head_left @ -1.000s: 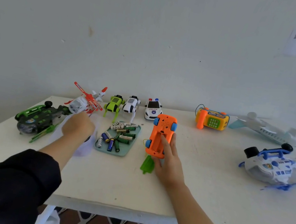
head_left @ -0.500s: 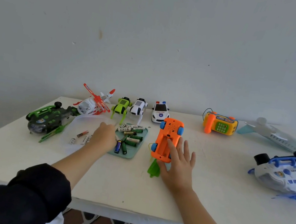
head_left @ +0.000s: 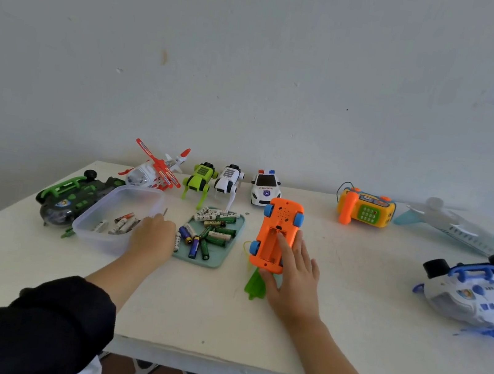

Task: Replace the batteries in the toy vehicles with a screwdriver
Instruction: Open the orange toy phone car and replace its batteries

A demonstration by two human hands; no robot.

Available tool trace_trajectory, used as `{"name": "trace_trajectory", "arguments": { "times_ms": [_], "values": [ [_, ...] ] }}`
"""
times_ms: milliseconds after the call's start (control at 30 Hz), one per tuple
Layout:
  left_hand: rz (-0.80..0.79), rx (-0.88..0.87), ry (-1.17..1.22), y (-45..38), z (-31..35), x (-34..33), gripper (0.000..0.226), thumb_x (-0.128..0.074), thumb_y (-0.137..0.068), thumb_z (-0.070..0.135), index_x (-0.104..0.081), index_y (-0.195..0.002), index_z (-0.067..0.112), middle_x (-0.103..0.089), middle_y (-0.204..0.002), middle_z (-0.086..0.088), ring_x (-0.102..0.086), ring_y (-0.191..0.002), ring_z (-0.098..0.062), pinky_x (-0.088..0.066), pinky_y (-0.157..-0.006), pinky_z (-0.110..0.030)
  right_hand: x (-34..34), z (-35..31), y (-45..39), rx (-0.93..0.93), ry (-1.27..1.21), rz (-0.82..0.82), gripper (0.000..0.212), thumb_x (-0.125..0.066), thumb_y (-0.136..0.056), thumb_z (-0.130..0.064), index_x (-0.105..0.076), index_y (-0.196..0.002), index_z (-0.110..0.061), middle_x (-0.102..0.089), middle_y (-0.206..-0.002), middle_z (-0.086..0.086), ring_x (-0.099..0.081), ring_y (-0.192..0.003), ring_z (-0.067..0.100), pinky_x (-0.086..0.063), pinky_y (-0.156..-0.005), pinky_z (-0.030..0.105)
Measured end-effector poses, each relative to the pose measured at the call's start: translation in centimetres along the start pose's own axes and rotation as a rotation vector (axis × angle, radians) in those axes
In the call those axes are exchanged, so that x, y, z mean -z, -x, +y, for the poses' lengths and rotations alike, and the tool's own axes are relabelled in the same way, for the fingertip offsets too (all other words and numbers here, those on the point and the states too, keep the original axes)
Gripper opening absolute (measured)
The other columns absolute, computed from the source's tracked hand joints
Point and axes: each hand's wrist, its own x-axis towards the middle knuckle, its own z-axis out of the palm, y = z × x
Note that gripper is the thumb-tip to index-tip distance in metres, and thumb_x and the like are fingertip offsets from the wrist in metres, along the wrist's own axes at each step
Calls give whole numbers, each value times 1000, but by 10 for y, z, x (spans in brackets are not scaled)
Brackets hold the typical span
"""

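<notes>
An orange toy car (head_left: 270, 223) lies upside down mid-table, its battery compartment open. My right hand (head_left: 296, 278) rests on it with straight fingers, the index fingertip inside the compartment and the thumb by the car's near end. A green plastic piece (head_left: 254, 286) on a yellow string lies just below the car. A teal tray (head_left: 217, 261) holds several loose batteries (head_left: 215, 233). My left hand (head_left: 153, 236) sits curled between the tray and a clear plastic container (head_left: 88, 220) with a few batteries inside. A thin metal screwdriver tip (head_left: 165, 211) sticks up above its fingers.
Along the back stand a red-white helicopter (head_left: 154, 169), a green robot dog (head_left: 200, 178), a white robot dog (head_left: 229, 179), a police car (head_left: 265, 186) and an orange toy phone (head_left: 365, 208). A green-black helicopter (head_left: 69, 197) lies left; a white plane (head_left: 459, 230) and a blue-white helicopter (head_left: 475, 291) lie right.
My left hand went from over the container to the tray's left edge and now sits at the container's right rim. My right index finger has moved into the car's compartment.
</notes>
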Motion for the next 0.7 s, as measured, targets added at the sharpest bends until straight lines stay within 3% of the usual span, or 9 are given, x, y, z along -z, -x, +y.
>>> {"name": "trace_trajectory", "arguments": {
  "times_ms": [200,433,533,600,700],
  "values": [
    [2,105,264,7,-2,-8,23,-51,-88,7,-71,-97,14,-67,-93,-10,-59,-94,-28,-52,-77,-34,-1,0,-1,29,-80,10,63,-39,-83,-50,-23,-139,-26,-30,-150,20,-46,-128,37,-44,-93,55],
    [-49,84,312,13,3,-8,16,-57,-89,21,-72,-94,18,-70,-91,-5,-61,-89,-25,-51,-77,-29,-3,3,-2,44,-168,35,68,-62,-84,-29,-31,-144,-24,-20,-154,16,-54,-118,39,-48,-92,52],
    [-90,109,259,11,6,-4,17,-57,-88,18,-70,-97,17,-68,-88,-3,-60,-87,-24,-50,-77,-30,-2,2,-2,12,-194,29,72,-66,-86,-22,-23,-143,-29,-9,-157,8,-53,-119,37,-47,-93,48],
    [-76,129,191,9,11,0,17,-56,-88,20,-68,-101,17,-66,-94,-3,-59,-93,-23,-45,-77,-30,-2,2,-3,-8,-204,30,74,-66,-86,-21,-16,-140,-35,-6,-157,3,-53,-120,36,-48,-92,46],
    [68,151,185,15,22,2,24,-50,-93,24,-64,-112,22,-62,-110,-2,-53,-107,-23,-37,-85,-34,-4,1,-2,-3,-211,34,75,-67,-86,-19,-16,-138,-35,-5,-156,0,-53,-121,34,-48,-91,44]
  ]
}}
